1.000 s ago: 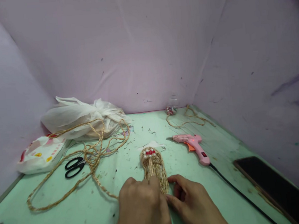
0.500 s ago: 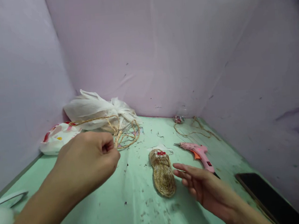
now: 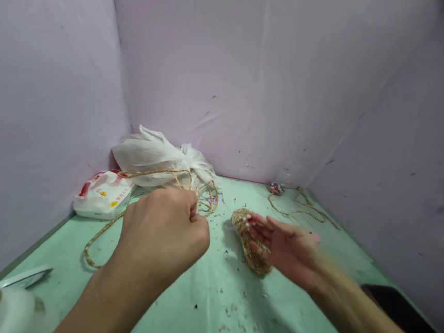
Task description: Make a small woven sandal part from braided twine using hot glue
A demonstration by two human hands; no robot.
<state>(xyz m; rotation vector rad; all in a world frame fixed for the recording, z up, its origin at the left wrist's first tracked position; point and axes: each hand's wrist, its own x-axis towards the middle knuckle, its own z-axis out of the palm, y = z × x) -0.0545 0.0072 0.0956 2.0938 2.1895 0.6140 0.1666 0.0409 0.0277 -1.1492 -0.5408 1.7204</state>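
My left hand [image 3: 167, 225] is a closed fist, back of the hand toward me, above the middle-left of the table. Braided twine [image 3: 213, 201] runs out just behind the fist and seems gripped in it; the fingers hide the exact grip. My right hand [image 3: 283, 246] has its fingers and thumb at the right edge of a small slipper [image 3: 255, 254] made of coiled twine. Red and white beads decorate its far end, partly behind the fingertips. The slipper looks tilted and raised, with a shadow on its left.
A white plastic bag [image 3: 147, 155] and a white-and-red packet [image 3: 104, 195] lie at the back left. Scissors [image 3: 25, 277] and a white rounded object [image 3: 14, 324] are at left. Beads [image 3: 275, 187] and loose twine [image 3: 307, 211] are at back right. A dark phone [image 3: 398, 309] lies front right.
My right hand has closed in on the slipper, which has shifted away from me and tilted. My left fist has moved right. The pink glue gun is now mostly behind my right hand.
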